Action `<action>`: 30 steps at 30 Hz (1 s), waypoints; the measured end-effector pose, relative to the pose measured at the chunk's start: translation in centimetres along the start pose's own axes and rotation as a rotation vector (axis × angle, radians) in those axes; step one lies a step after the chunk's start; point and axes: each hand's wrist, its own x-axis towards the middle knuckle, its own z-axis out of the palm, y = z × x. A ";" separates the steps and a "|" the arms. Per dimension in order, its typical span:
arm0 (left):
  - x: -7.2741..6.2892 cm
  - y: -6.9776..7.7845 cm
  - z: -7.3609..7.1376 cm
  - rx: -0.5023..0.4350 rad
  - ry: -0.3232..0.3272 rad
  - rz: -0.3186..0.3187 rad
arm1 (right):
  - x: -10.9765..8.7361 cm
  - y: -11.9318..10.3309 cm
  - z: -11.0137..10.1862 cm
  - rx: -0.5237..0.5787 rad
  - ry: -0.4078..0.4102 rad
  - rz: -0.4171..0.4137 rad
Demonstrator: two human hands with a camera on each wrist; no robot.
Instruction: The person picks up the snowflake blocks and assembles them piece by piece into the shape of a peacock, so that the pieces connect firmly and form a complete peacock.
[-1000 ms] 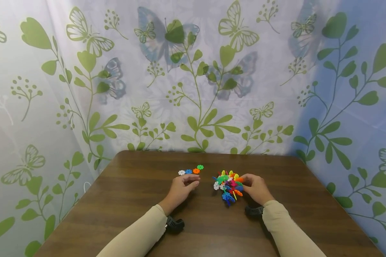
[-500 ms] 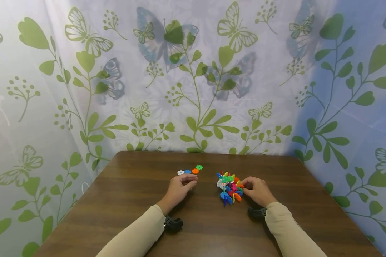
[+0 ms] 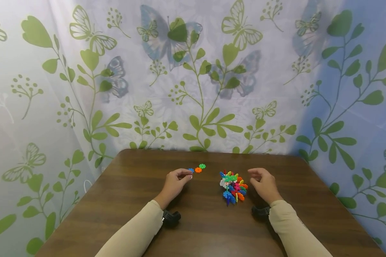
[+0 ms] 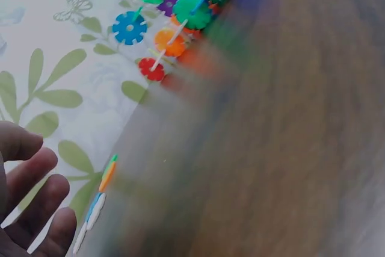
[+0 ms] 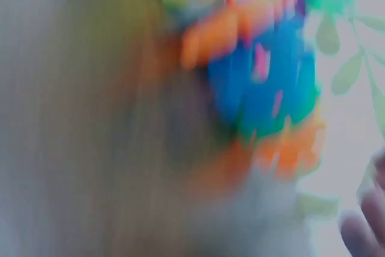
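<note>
A cluster of colourful notched plastic discs [image 3: 234, 187], slotted into one another, rests on the brown table. My right hand [image 3: 264, 184] hovers just right of it, fingers loosely bent and apart from the discs. Left of the cluster, my left hand [image 3: 174, 184] is held over the table, its fingers relaxed. Beyond its fingertips lie loose flat discs: a green one [image 3: 202, 166], an orange one [image 3: 198, 170] and a partly covered blue one [image 3: 191, 170]. White discs [image 4: 95, 212] show by the left fingers in the left wrist view. Blur softens the right wrist view.
The wooden table [image 3: 206, 228] meets a curtain [image 3: 193, 107] printed with leaves and butterflies at its back edge. A black wrist strap [image 3: 171, 217] sits by the left sleeve, another strap [image 3: 260, 211] by the right.
My right hand has released the disc cluster and drawn away to the right. The cluster turned slightly earlier and now rests by itself. My left hand has shifted a little toward the loose discs.
</note>
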 end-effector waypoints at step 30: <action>0.7 -2.1 -0.1 0.650 -0.232 -0.200 | 2.2 -12.5 16.9 -0.277 -0.603 -0.163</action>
